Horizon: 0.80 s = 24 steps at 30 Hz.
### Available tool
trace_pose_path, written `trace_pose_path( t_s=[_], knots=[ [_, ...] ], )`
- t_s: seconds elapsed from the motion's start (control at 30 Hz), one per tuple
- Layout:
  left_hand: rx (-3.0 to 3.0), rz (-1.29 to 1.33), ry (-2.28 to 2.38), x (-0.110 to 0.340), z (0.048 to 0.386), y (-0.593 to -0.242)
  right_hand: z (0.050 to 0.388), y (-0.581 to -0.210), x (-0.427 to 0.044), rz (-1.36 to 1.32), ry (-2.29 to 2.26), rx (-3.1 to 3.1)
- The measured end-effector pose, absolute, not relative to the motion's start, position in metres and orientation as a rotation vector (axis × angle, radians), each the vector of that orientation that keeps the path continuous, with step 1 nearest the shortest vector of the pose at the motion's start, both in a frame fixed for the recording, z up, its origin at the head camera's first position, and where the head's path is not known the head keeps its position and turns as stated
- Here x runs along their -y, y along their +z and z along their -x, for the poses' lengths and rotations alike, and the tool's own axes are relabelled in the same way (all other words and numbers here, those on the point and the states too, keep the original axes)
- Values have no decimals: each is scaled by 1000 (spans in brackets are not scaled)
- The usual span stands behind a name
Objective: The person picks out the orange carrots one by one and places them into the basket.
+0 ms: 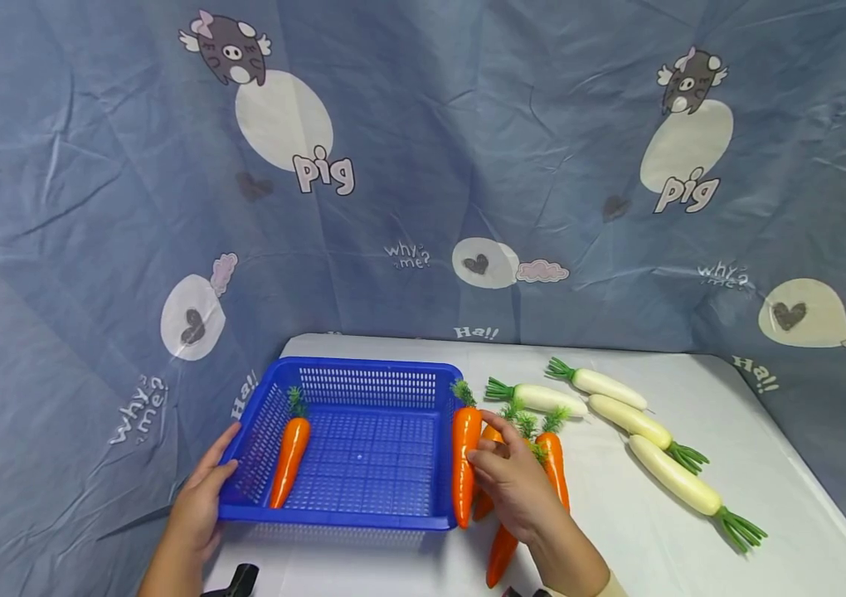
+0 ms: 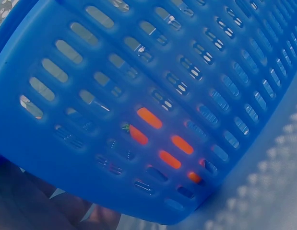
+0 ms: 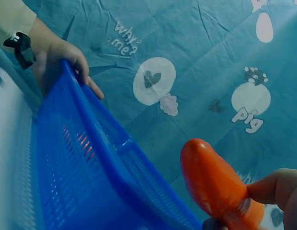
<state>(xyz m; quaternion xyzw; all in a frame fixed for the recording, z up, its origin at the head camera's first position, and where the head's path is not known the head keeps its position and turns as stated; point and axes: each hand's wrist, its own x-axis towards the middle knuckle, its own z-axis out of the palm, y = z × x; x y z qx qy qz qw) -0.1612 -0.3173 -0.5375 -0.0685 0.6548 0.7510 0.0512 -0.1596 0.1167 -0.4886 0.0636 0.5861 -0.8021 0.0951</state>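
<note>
A blue plastic basket (image 1: 348, 518) with slotted walls stands on the table, one orange carrot (image 1: 290, 460) lying inside along its left side. My left hand (image 1: 199, 497) holds the basket's left rim; the right wrist view shows that hand (image 3: 62, 60) hooked over the edge. Between thumb and fingers, my right hand (image 1: 516, 485) pinches another carrot (image 1: 465, 464) upright at the basket's right rim, its leafy top up. In the right wrist view this held carrot (image 3: 210, 177) is above the rim. Beneath and behind the right hand lie more carrots (image 1: 553, 460), partly hidden by it.
Several white radishes (image 1: 677, 473) with green stems lie on the white table (image 1: 751, 464) to the right of the carrots. A blue printed cloth (image 1: 408, 166) hangs behind and at both sides. A black object (image 1: 244, 580) shows near the left wrist.
</note>
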Motion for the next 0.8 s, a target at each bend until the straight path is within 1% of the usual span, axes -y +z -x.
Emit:
trace_pose_path(
  t_s=[0.8],
  knots=[
    [-2004, 227, 2279, 316, 161, -538, 164, -486, -97, -91, -2328, -1747]
  ],
)
